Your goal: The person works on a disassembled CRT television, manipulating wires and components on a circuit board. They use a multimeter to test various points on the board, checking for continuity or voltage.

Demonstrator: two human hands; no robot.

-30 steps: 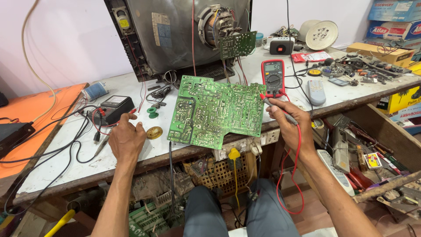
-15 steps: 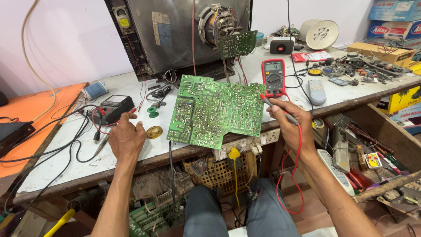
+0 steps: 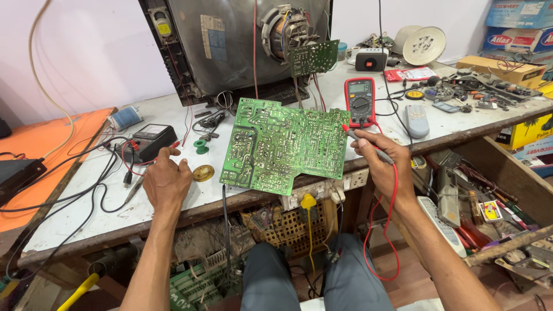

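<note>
The right hand (image 3: 383,167) pinches a red multimeter probe (image 3: 368,147) between thumb and fingers, its tip at the right edge of the green circuit board (image 3: 282,147). The board lies solder side up on the white workbench (image 3: 86,201), its near edge overhanging the front of the bench. The probe's red lead (image 3: 383,242) loops down below the wrist.

The left hand (image 3: 167,181) rests flat on the bench, left of the board, fingers loosely spread and holding nothing, just beside a small round brass disc (image 3: 203,173).

The red multimeter (image 3: 360,102) lies just beyond the board's far right corner, in easy sight. To probe well, the tip should sit on 1 solder joint only, held steady, and the free hand would better brace the overhanging board.
</note>
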